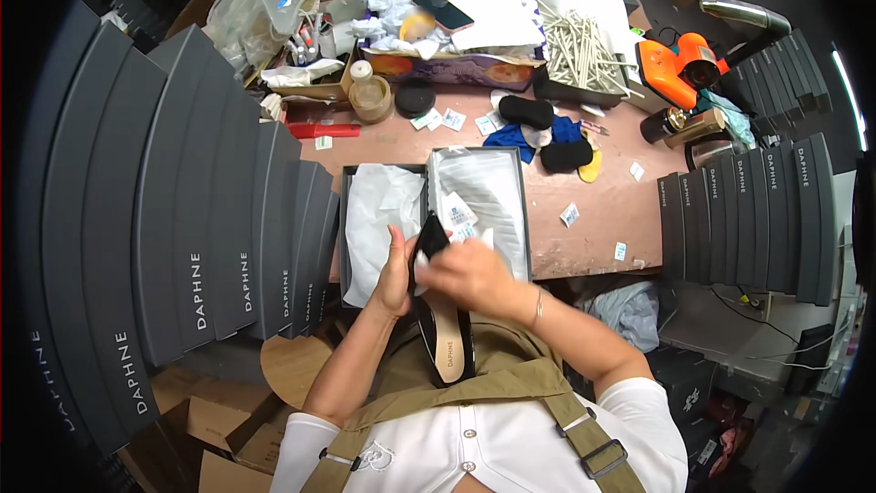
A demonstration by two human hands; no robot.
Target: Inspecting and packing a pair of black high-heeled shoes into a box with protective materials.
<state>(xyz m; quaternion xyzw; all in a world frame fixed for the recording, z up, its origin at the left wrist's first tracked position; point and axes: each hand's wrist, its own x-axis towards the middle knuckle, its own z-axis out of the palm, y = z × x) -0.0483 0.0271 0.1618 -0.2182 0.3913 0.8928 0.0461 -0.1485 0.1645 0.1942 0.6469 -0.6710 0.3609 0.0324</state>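
Observation:
A black shoe (447, 338) with a pale beige insole is tilted upright in front of my body, its heel end low against the olive apron and its pointed toe up. My left hand (396, 272) grips its side, thumb raised. Across the shoe's front part lies my right hand (470, 274), its fingers curled closed; a bit of white shows at the fingertips, too small to name. Just beyond the hands sits an open grey shoebox (343, 237), its two halves side by side and lined with white tissue paper (383, 219). Small white packets (459, 210) lie on the right-hand tissue.
Stacked grey shoeboxes (201, 210) wall the left side; more boxes (748, 224) stand at right. Along the back are a glue jar (370, 96), a tray of white sticks (584, 50) and an orange tool (666, 73). Black pads (566, 156) rest on the table.

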